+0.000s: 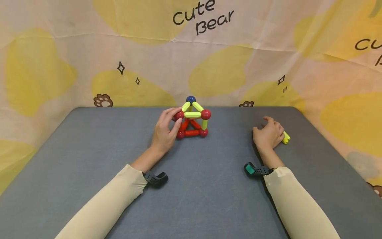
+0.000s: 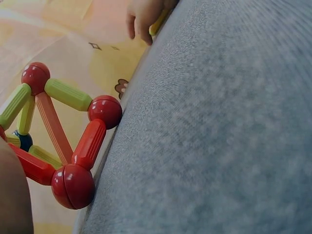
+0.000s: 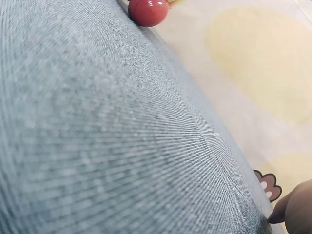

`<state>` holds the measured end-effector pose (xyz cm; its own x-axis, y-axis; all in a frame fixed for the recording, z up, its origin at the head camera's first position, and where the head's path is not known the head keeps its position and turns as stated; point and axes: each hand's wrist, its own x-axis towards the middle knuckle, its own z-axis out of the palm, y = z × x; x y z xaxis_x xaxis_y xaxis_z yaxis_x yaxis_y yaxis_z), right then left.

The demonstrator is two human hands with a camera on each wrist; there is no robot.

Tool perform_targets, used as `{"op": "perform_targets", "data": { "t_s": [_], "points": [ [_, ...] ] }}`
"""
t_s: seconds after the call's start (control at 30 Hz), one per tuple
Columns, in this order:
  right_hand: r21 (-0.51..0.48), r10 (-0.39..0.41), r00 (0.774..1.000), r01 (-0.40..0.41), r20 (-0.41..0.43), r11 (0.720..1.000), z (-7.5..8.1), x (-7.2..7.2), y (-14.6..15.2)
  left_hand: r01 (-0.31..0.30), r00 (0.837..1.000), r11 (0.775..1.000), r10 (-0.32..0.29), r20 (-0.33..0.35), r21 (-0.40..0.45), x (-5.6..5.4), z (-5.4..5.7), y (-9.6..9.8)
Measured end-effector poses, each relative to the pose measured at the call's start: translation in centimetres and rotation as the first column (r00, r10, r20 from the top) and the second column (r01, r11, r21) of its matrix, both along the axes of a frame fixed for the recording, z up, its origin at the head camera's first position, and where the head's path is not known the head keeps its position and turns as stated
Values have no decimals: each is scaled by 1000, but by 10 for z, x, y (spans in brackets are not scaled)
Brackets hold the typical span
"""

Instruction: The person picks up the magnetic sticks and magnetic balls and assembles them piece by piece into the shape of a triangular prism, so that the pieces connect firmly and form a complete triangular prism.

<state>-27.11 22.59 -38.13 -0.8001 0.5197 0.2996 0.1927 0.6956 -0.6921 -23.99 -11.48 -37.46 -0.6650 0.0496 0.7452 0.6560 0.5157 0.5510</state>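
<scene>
A frame of magnetic rods and balls stands on the table left of the right hand. Red rods (image 1: 191,132) and red balls form its base, yellow-green rods (image 1: 192,115) its upper part, with a blue ball (image 1: 191,99) at the back. My left hand (image 1: 165,130) holds its upper left red ball (image 1: 179,115) between thumb and fingers. In the left wrist view a lower red ball (image 2: 73,186) is close. My right hand (image 1: 268,133) rests on the table, fingers loosely bent, thumb and index finger apart. Yellow rods (image 1: 286,137) lie beside its outer edge, partly hidden.
The grey table (image 1: 209,192) spreads in front of both arms. A printed cloth (image 1: 149,59) hangs behind its far edge. Each wrist wears a dark strap (image 1: 156,178). In the right wrist view, a red ball (image 3: 148,10) shows at the top.
</scene>
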Motion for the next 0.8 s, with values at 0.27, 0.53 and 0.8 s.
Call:
{"op": "perform_targets", "data": {
  "t_s": [0.27, 0.53, 0.8],
  "points": [
    [21, -29, 1000, 29, -1, 999, 1, 1, 1, 9, 1000, 1000, -9, -5, 16, -1, -2, 1],
    [91, 149, 989, -148, 2, 985, -1, -1, -6, 24, 1000, 999, -24, 6, 27, -1, -1, 0],
    [196, 395, 917, -397, 50, 897, 0, 0, -17, 15, 1000, 1000, -15, 9, 21, -2, -2, 0]
  ]
}}
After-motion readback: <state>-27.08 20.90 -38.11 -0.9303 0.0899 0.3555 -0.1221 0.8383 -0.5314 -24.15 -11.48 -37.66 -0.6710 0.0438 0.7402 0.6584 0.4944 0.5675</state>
